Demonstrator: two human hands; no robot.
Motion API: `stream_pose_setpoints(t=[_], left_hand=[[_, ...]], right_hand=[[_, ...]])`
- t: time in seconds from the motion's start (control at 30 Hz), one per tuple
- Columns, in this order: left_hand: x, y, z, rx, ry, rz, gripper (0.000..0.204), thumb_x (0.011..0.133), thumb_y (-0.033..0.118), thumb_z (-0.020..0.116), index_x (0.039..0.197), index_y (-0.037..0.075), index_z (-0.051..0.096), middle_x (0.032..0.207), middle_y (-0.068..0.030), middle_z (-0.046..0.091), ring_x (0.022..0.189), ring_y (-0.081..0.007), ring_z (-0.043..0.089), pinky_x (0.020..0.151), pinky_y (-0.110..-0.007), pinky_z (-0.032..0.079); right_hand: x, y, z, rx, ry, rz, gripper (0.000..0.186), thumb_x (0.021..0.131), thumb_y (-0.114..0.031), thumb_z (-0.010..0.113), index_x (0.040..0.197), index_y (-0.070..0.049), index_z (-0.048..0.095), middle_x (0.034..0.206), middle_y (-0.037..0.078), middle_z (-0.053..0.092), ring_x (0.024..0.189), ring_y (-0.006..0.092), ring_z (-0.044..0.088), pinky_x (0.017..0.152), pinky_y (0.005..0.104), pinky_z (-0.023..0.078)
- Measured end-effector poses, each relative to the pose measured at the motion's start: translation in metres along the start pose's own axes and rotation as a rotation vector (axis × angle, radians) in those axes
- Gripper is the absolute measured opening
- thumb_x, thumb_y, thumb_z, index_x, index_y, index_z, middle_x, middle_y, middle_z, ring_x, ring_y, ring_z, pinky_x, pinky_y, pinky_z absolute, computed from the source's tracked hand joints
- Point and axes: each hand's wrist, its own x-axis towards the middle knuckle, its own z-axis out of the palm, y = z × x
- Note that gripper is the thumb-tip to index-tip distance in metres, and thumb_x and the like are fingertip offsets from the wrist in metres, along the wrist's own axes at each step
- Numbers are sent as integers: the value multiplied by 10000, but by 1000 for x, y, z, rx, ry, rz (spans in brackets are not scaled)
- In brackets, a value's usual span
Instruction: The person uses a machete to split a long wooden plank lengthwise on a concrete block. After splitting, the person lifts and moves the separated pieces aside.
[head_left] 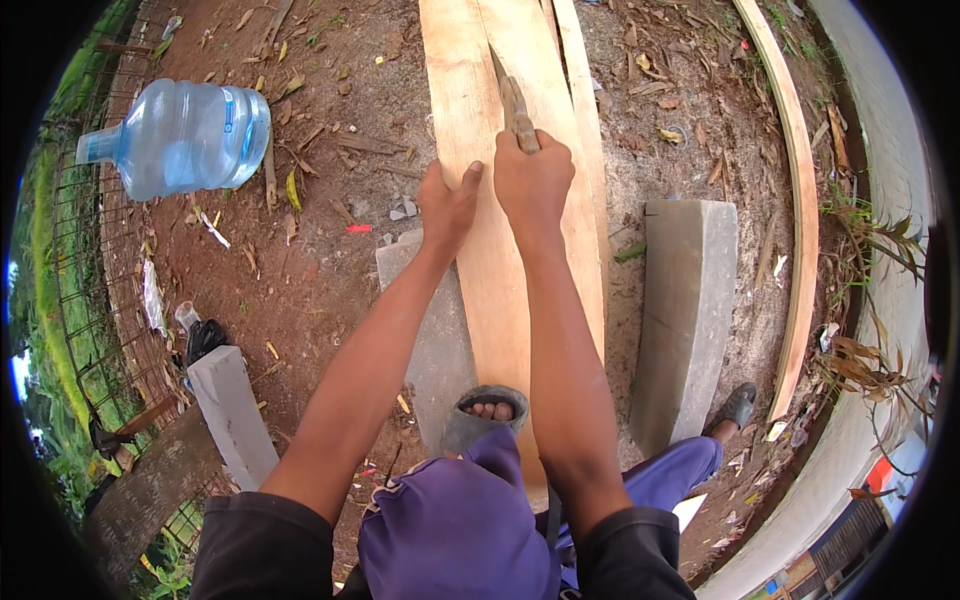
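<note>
A long pale wooden plank point(500, 290) runs away from me, resting on a grey concrete block point(435, 340). My left hand point(447, 205) presses on the plank's left edge, thumb on top. My right hand point(533, 180) is closed around the wooden handle of a hand saw point(510, 95) whose blade points away along the plank's middle. My foot in a grey sandal point(487, 410) stands on the plank's near end, and my purple-trousered knee point(460, 530) is below it.
A second grey concrete block point(685, 310) lies to the right, a third point(232, 415) at lower left. A big clear blue water jug point(185, 135) lies on the dirt at upper left. A thin curved wooden strip point(800, 220) runs along the right. A wire fence point(90, 290) borders the left.
</note>
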Motion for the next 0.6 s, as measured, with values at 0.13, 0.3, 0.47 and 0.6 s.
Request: stream_pose_setpoints(t=[0.13,0.3,0.47,0.6], left_hand=[[0,-13,-12,-11,59,-9,363,926,269,750,1074,-41,632,935,-171,708,851,-267,680,787,-401,521],[-1,-6,-16,-18,30,13,357,926,272,748,1074,-32,633,956,-173,707,872,-260,679,798,-395,520],[-3,-1,-11,14,10,7,366,921,279,756,1075,-30,634,962,-181,712,876,-255,682,804,-392,522],[-5,-18,-7,6,15,27,375,921,286,759,1073,-32,632,952,-179,713,865,-253,680,797,-389,522]], right_hand=[[-92,24,-41,-15,-16,-34,248,878,-117,672,709,22,555,551,121,558,498,151,521,492,374,430],[-201,-6,-125,-18,-106,117,213,924,-12,654,746,17,541,612,74,623,639,127,694,581,287,558],[-40,24,-24,22,-8,-23,270,858,-130,643,674,27,525,535,150,512,517,146,478,501,391,402],[-26,12,-17,-59,27,-58,262,853,-135,655,686,39,553,562,185,552,504,201,522,524,416,428]])
